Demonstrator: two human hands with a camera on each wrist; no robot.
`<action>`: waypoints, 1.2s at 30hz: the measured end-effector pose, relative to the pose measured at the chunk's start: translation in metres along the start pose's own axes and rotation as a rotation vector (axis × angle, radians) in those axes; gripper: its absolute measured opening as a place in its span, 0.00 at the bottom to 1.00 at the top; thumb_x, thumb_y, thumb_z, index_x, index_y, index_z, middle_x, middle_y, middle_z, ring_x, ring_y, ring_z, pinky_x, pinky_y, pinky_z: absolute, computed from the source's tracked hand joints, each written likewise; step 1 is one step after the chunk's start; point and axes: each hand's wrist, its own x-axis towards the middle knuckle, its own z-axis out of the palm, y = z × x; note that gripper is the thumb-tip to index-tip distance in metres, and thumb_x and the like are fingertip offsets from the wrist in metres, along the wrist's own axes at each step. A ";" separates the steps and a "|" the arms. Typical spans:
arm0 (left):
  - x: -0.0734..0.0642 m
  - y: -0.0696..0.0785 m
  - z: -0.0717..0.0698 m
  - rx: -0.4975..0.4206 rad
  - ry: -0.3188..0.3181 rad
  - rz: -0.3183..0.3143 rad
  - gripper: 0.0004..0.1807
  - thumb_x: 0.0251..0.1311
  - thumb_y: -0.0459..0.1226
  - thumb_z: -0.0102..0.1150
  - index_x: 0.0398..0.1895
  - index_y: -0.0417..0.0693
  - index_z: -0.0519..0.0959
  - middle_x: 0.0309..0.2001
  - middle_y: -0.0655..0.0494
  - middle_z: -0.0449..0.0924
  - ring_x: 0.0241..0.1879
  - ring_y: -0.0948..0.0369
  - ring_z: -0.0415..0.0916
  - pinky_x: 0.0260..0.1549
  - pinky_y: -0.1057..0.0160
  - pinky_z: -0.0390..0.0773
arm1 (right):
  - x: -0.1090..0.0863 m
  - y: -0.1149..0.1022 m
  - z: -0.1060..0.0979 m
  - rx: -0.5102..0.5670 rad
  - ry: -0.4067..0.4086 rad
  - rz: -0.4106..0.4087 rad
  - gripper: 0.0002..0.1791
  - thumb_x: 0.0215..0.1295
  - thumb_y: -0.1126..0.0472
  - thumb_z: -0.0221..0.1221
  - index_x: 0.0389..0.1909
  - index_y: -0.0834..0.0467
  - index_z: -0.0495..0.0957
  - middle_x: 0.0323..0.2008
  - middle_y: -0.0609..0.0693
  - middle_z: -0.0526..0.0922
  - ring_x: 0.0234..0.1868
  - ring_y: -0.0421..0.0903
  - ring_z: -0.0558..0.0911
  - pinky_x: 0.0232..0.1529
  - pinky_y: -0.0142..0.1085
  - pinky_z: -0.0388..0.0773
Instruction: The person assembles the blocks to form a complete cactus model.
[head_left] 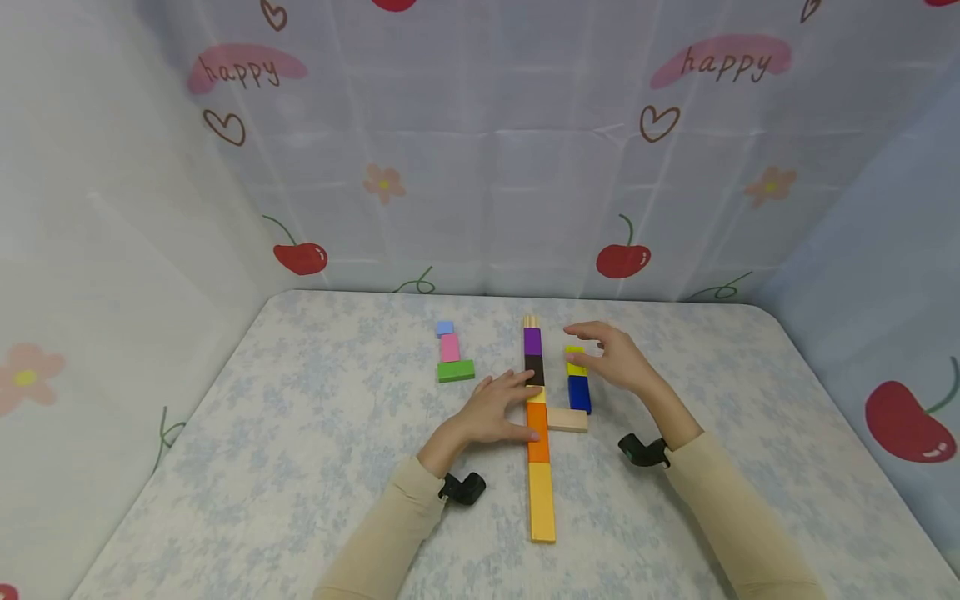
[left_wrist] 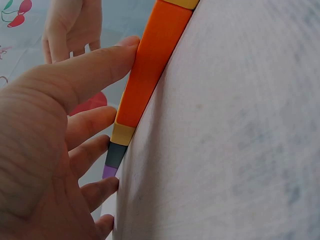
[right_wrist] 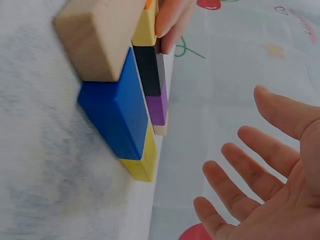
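Note:
A straight column of blocks runs away from me: a long yellow block (head_left: 542,504), an orange block (head_left: 538,452), a short yellow block (left_wrist: 123,134), a black block (head_left: 535,365) and a purple block (head_left: 532,342). My left hand (head_left: 489,414) lies along the column's left side, fingers spread, thumb touching the orange block and fingertips at the short yellow and black ones. To the right, my right hand (head_left: 621,357) hovers with loosely bent fingers, holding nothing. Nearest it are a bright yellow block (right_wrist: 140,167) and a blue block (head_left: 579,395), in line with a plain wooden block (head_left: 568,420).
Left of the column, a green block (head_left: 456,372), a pink block (head_left: 449,347) and a light blue block (head_left: 445,328) form a short line. Pale sticks or a ridged piece (head_left: 531,322) top the column. A printed curtain (head_left: 480,208) hangs behind the table.

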 end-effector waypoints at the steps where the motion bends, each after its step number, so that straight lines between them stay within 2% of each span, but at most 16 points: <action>1: 0.000 0.000 0.000 -0.001 0.000 -0.001 0.41 0.55 0.56 0.66 0.71 0.57 0.67 0.78 0.59 0.52 0.78 0.49 0.44 0.73 0.40 0.41 | -0.003 0.001 0.000 0.006 -0.003 0.008 0.27 0.65 0.57 0.63 0.63 0.61 0.73 0.63 0.61 0.74 0.63 0.63 0.72 0.62 0.63 0.67; 14: 0.000 0.001 0.000 0.000 -0.003 -0.012 0.41 0.55 0.56 0.67 0.71 0.57 0.67 0.77 0.60 0.51 0.78 0.49 0.44 0.74 0.41 0.41 | -0.033 0.012 0.007 0.030 -0.072 0.070 0.34 0.62 0.56 0.66 0.68 0.59 0.68 0.70 0.62 0.66 0.70 0.64 0.64 0.64 0.67 0.60; 23: 0.000 0.001 0.001 -0.021 0.006 -0.005 0.41 0.54 0.56 0.68 0.71 0.56 0.68 0.77 0.59 0.52 0.78 0.49 0.44 0.73 0.40 0.41 | -0.042 0.023 0.012 -0.001 -0.108 -0.006 0.36 0.60 0.55 0.67 0.68 0.62 0.68 0.71 0.65 0.63 0.71 0.67 0.61 0.64 0.69 0.58; 30: 0.000 0.001 0.002 -0.014 0.007 -0.006 0.41 0.54 0.56 0.68 0.71 0.57 0.68 0.77 0.59 0.52 0.78 0.50 0.44 0.74 0.41 0.41 | -0.045 0.029 0.016 -0.027 -0.170 0.018 0.42 0.58 0.49 0.69 0.71 0.59 0.65 0.74 0.64 0.58 0.73 0.67 0.57 0.66 0.69 0.55; 36: -0.001 0.003 0.000 -0.019 0.006 -0.006 0.41 0.54 0.55 0.68 0.71 0.56 0.68 0.77 0.58 0.52 0.77 0.48 0.45 0.73 0.40 0.41 | -0.045 0.030 0.020 -0.051 -0.198 0.009 0.43 0.57 0.47 0.69 0.70 0.60 0.65 0.73 0.64 0.60 0.73 0.66 0.59 0.67 0.66 0.56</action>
